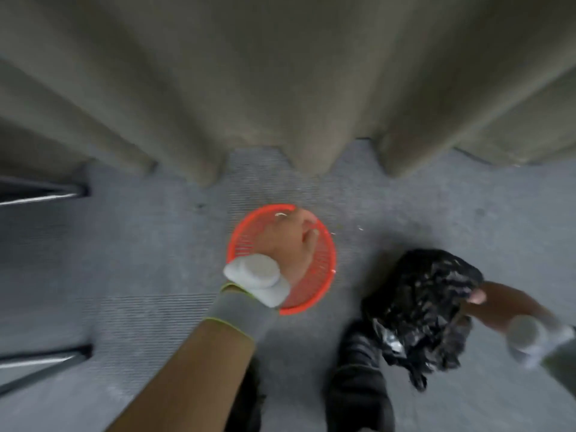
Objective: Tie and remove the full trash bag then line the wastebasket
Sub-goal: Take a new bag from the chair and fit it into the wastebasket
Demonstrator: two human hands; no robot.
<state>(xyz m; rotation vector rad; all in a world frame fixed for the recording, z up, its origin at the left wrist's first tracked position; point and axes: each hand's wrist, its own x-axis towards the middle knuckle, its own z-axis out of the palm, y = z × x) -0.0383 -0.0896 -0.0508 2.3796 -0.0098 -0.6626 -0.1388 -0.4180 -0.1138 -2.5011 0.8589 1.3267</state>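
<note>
A round orange mesh wastebasket point(324, 263) stands on the grey carpet at the centre, with no liner visible inside. My left hand point(290, 241) reaches over it, and its fingers curl around the far rim. The view is blurred. To the right, a crumpled black trash bag point(420, 307) hangs just above the floor, bunched up in my right hand point(489, 302). The bag is apart from the basket, by my right foot.
Beige curtain folds point(280, 88) hang down to the floor right behind the basket. Two dark metal furniture legs point(40, 194) jut in from the left. My black shoes point(358, 385) are at the bottom. A few white scraps point(361, 227) lie beside the basket.
</note>
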